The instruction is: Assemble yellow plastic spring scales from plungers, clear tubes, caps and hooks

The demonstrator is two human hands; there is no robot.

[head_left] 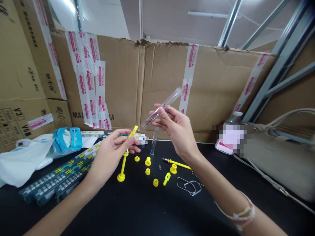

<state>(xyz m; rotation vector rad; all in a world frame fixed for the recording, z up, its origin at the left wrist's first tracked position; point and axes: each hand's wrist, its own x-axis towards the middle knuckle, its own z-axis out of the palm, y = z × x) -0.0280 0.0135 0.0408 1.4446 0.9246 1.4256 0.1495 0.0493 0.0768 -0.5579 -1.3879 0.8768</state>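
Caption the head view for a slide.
Left hand holding a yellow rod, right hand a clear tube, with small yellow parts on a black table.

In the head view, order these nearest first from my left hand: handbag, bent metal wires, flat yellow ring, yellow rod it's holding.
1. Yellow rod: in the left hand
2. Flat yellow ring: just right
3. Bent metal wires: farther right, lower
4. Handbag: far right
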